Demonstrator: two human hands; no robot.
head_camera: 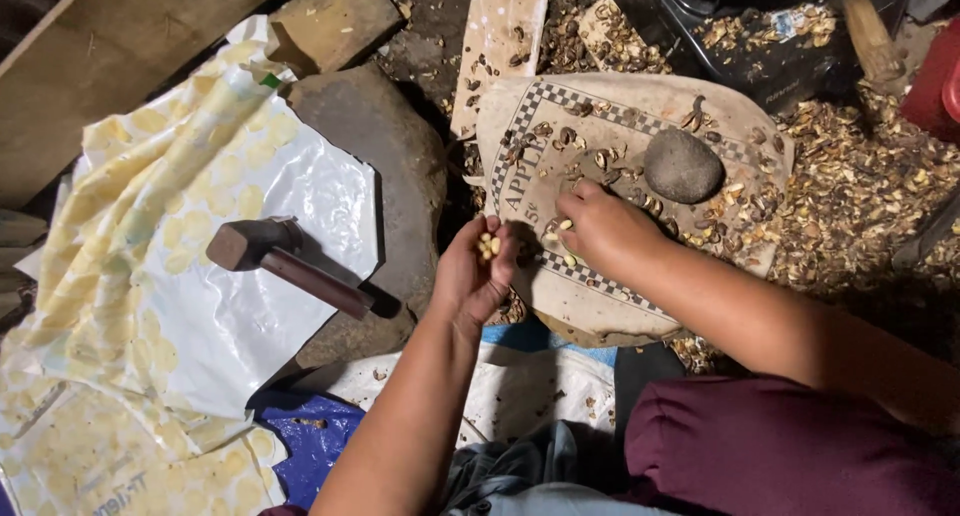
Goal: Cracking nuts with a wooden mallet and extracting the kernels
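A flattened yellow-and-white plastic bag lies at nine o'clock; a beige sack with checkered border lies at one o'clock.

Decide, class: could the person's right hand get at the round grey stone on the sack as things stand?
Probably yes. The right hand rests on the sack just beside the stone, with only loose shell bits between them.
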